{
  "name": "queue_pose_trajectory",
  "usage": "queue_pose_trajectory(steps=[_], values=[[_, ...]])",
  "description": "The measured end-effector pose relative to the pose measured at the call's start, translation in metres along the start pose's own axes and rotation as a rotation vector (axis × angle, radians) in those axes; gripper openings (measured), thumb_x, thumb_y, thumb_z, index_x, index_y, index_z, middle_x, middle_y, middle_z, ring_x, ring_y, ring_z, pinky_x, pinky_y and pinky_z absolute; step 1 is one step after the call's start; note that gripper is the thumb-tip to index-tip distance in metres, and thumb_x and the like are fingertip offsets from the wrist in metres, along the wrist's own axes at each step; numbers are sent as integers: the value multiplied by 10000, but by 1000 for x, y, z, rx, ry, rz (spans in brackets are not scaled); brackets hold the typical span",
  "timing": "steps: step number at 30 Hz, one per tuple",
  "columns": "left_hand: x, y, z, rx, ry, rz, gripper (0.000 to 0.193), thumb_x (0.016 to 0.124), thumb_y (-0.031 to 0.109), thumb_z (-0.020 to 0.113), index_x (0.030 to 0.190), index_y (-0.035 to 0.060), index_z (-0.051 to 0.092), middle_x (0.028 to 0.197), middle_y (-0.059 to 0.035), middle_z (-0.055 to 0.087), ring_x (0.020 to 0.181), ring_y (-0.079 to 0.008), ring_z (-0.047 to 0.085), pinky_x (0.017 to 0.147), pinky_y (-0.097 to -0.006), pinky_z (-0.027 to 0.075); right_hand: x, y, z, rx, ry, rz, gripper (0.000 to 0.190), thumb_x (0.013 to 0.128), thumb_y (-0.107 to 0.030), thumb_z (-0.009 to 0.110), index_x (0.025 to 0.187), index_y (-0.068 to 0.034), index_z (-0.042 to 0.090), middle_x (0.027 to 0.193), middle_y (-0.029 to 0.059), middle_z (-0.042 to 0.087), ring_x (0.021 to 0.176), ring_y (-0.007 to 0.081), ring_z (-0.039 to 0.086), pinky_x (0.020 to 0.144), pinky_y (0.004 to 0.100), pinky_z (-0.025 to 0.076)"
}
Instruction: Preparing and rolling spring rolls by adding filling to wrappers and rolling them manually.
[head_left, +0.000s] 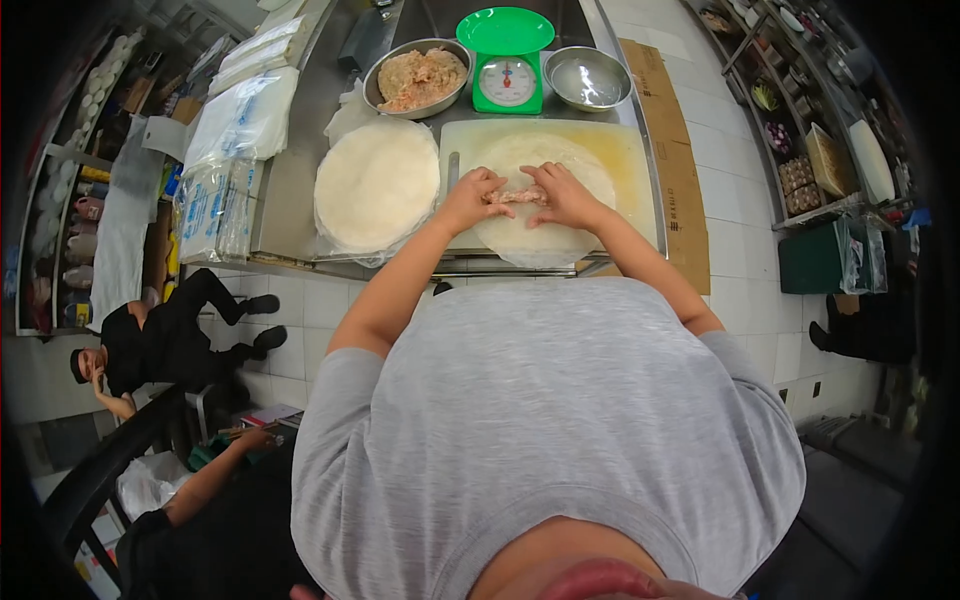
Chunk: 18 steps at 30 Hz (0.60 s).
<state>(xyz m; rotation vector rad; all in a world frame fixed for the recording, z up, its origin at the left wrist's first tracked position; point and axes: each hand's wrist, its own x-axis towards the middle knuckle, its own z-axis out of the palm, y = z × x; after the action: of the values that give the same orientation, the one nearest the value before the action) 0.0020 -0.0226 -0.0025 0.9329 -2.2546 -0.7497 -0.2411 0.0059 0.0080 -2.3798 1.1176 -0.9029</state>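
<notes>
A strip of raw minced filling (519, 196) lies across a round, thin wrapper sheet (551, 240) on a pale cutting board (637, 161). My left hand (478, 201) grips the strip's left end with curled fingers. At the other end, my right hand (561, 196) pinches it between thumb and fingers. Left of the board rests a stack of round wrapper sheets (377, 186) on plastic film. Beyond it stands a metal bowl of minced filling (421, 79). A green dial scale (507, 79) with a round pan is behind the board, beside a second metal bowl (588, 79) holding what looks like clear liquid.
Packs of plastic bags (240, 120) lie at the counter's left side. Flattened cardboard (679, 187) is along its right edge. Loaded shelves (802, 112) stand farther right. A person in black (157, 337) sits at the left; another person's arm (214, 472) shows at the lower left.
</notes>
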Motion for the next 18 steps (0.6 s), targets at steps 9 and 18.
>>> queue_pose_trajectory(steps=[9, 18], values=[[29, 4, 7, 156, -169, 47, 450, 700, 447, 777, 981, 100, 719, 975, -65, 636, 975, -261, 579, 840, -388, 433, -6, 10, -31, 14, -286, 277, 489, 755, -232, 754, 1159, -16, 585, 1045, 181, 593, 1032, 359, 556, 876, 418, 468], [37, 27, 2, 290, -232, -20, 520, 659, 489, 801, 1023, 129, 710, 1014, -50, 645, 1021, -255, 579, 878, -395, 396, 19, -273, -322, -606, -478, 21, 275, 708, -237, 732, 768, -33, 557, 735, 85, 549, 688, 283, 581, 617, 397, 445]])
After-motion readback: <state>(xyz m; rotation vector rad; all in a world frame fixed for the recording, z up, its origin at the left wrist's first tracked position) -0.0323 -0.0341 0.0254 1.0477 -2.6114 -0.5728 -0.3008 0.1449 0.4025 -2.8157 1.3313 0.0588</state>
